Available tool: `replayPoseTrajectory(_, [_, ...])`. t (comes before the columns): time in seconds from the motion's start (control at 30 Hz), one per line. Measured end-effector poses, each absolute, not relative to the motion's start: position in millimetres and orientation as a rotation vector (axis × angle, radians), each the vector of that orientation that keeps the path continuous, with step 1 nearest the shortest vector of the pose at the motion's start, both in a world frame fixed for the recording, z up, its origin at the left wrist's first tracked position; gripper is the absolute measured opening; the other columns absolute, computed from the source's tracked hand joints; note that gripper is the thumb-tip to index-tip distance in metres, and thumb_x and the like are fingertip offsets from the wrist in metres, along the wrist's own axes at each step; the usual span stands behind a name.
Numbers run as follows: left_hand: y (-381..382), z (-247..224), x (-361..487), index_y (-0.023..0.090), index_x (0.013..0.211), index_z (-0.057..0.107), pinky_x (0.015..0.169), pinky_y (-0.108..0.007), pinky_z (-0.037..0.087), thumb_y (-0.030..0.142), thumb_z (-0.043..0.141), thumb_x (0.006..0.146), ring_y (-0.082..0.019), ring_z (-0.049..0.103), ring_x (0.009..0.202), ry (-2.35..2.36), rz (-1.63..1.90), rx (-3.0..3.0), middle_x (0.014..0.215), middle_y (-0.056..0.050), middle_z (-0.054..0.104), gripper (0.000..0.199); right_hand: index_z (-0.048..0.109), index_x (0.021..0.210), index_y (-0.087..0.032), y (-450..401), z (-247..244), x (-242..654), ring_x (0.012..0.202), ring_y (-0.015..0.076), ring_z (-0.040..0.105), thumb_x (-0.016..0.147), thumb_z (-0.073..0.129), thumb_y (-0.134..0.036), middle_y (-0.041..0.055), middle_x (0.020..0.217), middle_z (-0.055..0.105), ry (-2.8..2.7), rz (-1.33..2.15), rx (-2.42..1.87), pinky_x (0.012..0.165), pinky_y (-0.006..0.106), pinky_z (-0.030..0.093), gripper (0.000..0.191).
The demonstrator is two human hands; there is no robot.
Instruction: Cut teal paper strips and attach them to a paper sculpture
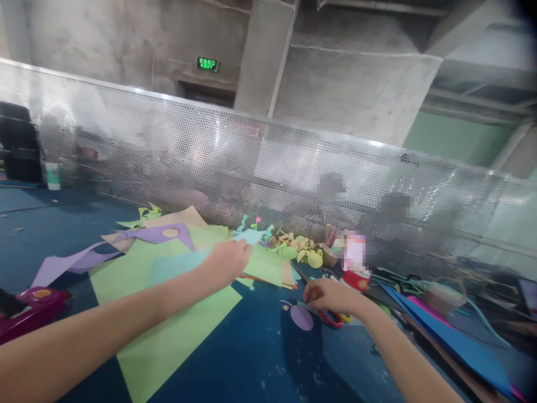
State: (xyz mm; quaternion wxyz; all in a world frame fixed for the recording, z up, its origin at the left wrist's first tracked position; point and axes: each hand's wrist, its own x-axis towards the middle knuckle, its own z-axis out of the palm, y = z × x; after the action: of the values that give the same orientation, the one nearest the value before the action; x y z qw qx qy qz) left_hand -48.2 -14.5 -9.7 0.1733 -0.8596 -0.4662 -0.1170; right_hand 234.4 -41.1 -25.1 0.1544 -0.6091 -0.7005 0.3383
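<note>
My left hand (229, 261) reaches over the stacked coloured paper, its fingers closed on the edge of a small light blue paper piece (250, 236). Under that forearm lie a large light green sheet (180, 341) and a light blue sheet (176, 266). My right hand (331, 295) is low over the blue tabletop with fingers pinched together; what they hold, if anything, is not clear. Just beside it are a purple paper oval (302, 317) and red scissor handles (332, 321), partly hidden by the hand.
Purple cut paper (157, 235) lies at left near a magenta tape dispenser (36, 308). Several small paper cutouts (300, 249) are heaped along the perforated metal screen (201, 151). A glue stick (52, 176) stands far left. Blue sheets (453, 336) and a tub (444, 296) are at right.
</note>
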Motion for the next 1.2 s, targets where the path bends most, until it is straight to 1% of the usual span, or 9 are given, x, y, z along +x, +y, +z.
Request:
replayPoseTrajectory(0.1, [-51.2, -21.9, -29.4, 0.014, 0.100, 0.056, 0.050, -0.030, 0.038, 0.004, 0.040, 0.079, -0.021, 0.055, 0.070, -0.813, -0.355, -2.471, 0.091, -0.010, 0.060, 0.028, 0.060, 0.089, -0.016, -41.1, -23.9, 232.6, 0.061, 0.0149, 0.059, 0.078, 0.047, -0.053, 0.0059, 0.071, 0.065, -1.868, 1.040, -1.751, 0.056, 0.024, 0.046, 0.041])
replayPoseTrajectory(0.2, [-87.7, -35.4, -18.5, 0.015, 0.102, 0.056, 0.045, -0.030, 0.035, 0.010, 0.037, 0.084, -0.019, 0.053, 0.064, -0.430, -0.382, -2.470, 0.084, -0.008, 0.061, 0.026, 0.048, 0.114, -0.020, -43.7, -22.6, 228.1, 0.066, 0.0143, 0.061, 0.083, 0.028, -0.062, 0.0058, 0.081, 0.065, -1.707, 1.159, -1.677, 0.061, 0.026, 0.049, 0.056])
replayPoseTrajectory(0.33, [-113.0, -43.3, -16.7, 0.020, 0.092, 0.060, 0.046, -0.029, 0.036, 0.016, 0.035, 0.087, -0.017, 0.053, 0.063, -0.253, -0.332, -2.549, 0.081, -0.004, 0.063, 0.025, 0.045, 0.120, -0.026, -52.0, -17.0, 221.7, 0.072, 0.0139, 0.058, 0.075, 0.057, -0.050, 0.0033, 0.094, 0.060, -1.667, 1.260, -1.540, 0.063, 0.025, 0.046, 0.052])
replayPoseTrajectory(0.5, [-108.7, -45.4, -21.6, 0.019, 0.094, 0.059, 0.045, -0.032, 0.035, 0.016, 0.042, 0.083, -0.019, 0.053, 0.060, -0.326, -0.334, -2.611, 0.076, -0.005, 0.064, 0.020, 0.044, 0.120, -0.028, -61.8, -2.6, 218.9, 0.077, 0.0149, 0.058, 0.072, 0.064, -0.037, 0.0028, 0.099, 0.055, -1.765, 1.314, -1.431, 0.068, 0.027, 0.046, 0.053])
replayPoseTrajectory(0.57, [-101.2, -46.2, -24.7, 0.021, 0.093, 0.059, 0.049, -0.034, 0.038, 0.029, 0.042, 0.085, -0.021, 0.054, 0.061, -0.423, -0.356, -2.674, 0.072, -0.005, 0.063, 0.020, 0.040, 0.122, -0.028, -63.3, 2.1, 220.6, 0.075, 0.0153, 0.058, 0.074, 0.062, -0.035, 0.0008, 0.090, 0.056, -1.804, 1.351, -1.350, 0.067, 0.028, 0.045, 0.054])
replayPoseTrajectory(0.67, [-80.8, -48.2, -31.5, 0.023, 0.089, 0.059, 0.058, -0.034, 0.042, 0.052, 0.042, 0.080, -0.022, 0.058, 0.066, -0.727, -0.419, -2.799, 0.073, -0.005, 0.063, 0.035, 0.043, 0.117, -0.026, -63.0, 3.8, 226.2, 0.078, 0.0165, 0.058, 0.075, 0.061, -0.034, 0.0002, 0.088, 0.056, -1.907, 1.368, -1.282, 0.072, 0.031, 0.045, 0.046])
replayPoseTrajectory(0.87, [-14.1, -61.2, -56.9, 0.019, 0.109, 0.055, 0.083, -0.038, 0.041, 0.049, 0.034, 0.086, -0.026, 0.054, 0.099, -1.337, -0.698, -2.611, 0.104, -0.009, 0.061, 0.043, 0.057, 0.103, -0.022, -60.5, 1.0, 234.6, 0.106, 0.0192, 0.047, 0.076, 0.060, -0.031, 0.0034, 0.108, 0.052, -2.149, 1.283, -1.269, 0.092, 0.034, 0.035, 0.029])
replayPoseTrajectory(1.03, [14.8, -82.6, -74.5, 0.019, 0.120, 0.049, 0.084, -0.045, 0.039, 0.049, 0.033, 0.086, -0.032, 0.051, 0.102, -1.477, -0.678, -2.404, 0.109, -0.015, 0.056, 0.049, 0.059, 0.105, -0.020, -59.6, 3.6, 234.5, 0.093, 0.0160, 0.051, 0.078, 0.059, -0.030, 0.0023, 0.098, 0.054, -2.163, 1.263, -1.276, 0.086, 0.031, 0.038, 0.028])
replayPoseTrajectory(1.2, [14.7, -92.2, -76.3, 0.018, 0.132, 0.036, 0.086, -0.044, 0.037, 0.048, 0.031, 0.087, -0.032, 0.049, 0.102, -1.502, -0.616, -2.321, 0.105, -0.014, 0.057, 0.055, 0.056, 0.110, -0.023, -63.3, 2.5, 231.8, 0.090, 0.0153, 0.054, 0.078, 0.060, -0.035, 0.0029, 0.103, 0.055, -2.127, 1.446, -1.287, 0.082, 0.030, 0.042, 0.034])
